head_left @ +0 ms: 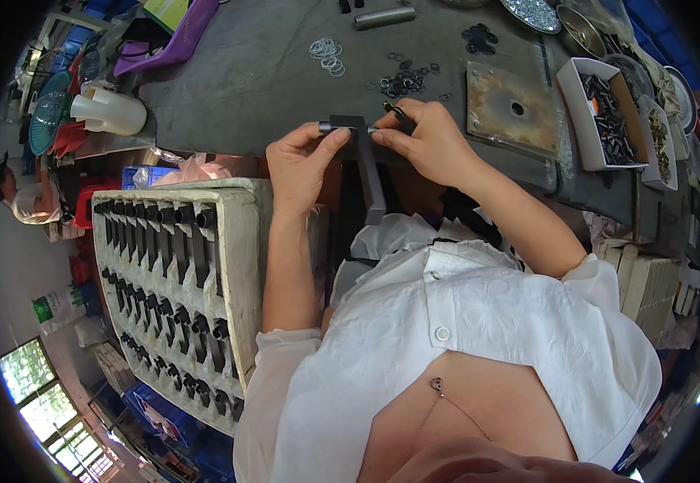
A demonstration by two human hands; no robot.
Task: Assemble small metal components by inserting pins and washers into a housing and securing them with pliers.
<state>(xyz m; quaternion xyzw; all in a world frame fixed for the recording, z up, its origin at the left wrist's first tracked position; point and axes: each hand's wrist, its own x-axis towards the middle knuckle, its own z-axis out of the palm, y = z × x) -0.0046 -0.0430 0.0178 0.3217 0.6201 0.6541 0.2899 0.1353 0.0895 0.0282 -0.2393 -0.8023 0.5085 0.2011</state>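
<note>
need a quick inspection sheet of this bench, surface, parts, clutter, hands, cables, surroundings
surface: grey worktable, scuffed.
job's things: dark T-shaped metal part held at the table edge; tray of similar dark parts at the person's left.
clutter: loose black rings, pale rings, rusty plate, white box of dark pieces, white jug.
hands: left hand grips the part's crossbar; right hand pinches its other end, holding a thin dark tool.
cables: nothing seen.
surroundings: another person far left; windows lower left.
</note>
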